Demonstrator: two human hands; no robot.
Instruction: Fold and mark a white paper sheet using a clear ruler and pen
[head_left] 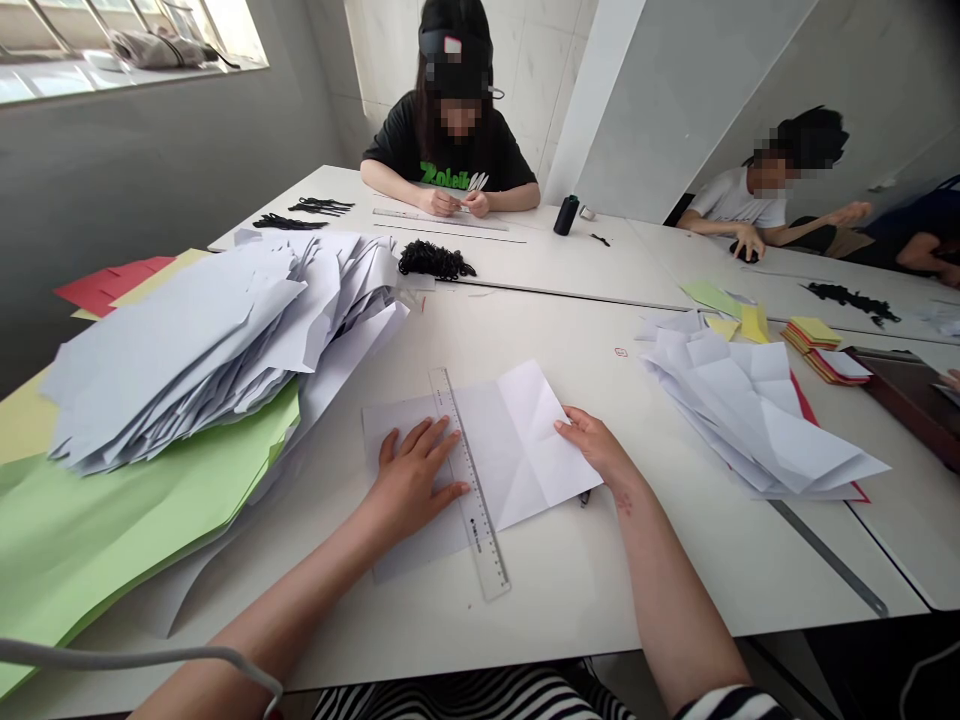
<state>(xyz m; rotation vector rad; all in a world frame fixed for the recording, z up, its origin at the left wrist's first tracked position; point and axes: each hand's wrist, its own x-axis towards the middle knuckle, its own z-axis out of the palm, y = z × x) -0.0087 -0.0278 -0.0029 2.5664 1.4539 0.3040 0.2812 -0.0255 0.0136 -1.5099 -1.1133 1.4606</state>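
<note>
A creased white sheet of paper (544,450) lies on the white table in front of me. Across it rests a clear ruler (487,545), tilted, its top end pointing away from me. My left hand (420,470) lies with fingers spread over the paper and the ruler, pressing both down. The sheet's right edge is pinched between the thumb and fingers of my right hand (589,445). A small dark object (585,497), partly hidden, sits under the paper's edge beside my right wrist.
Stacked white sheets (180,350) and green paper (135,520) fill the left. Creased papers (750,410), sticky notes (814,333) and a metal ruler (829,560) are right. Black cords (435,260) and a spool (566,214) stand beyond; people sit across and at the right.
</note>
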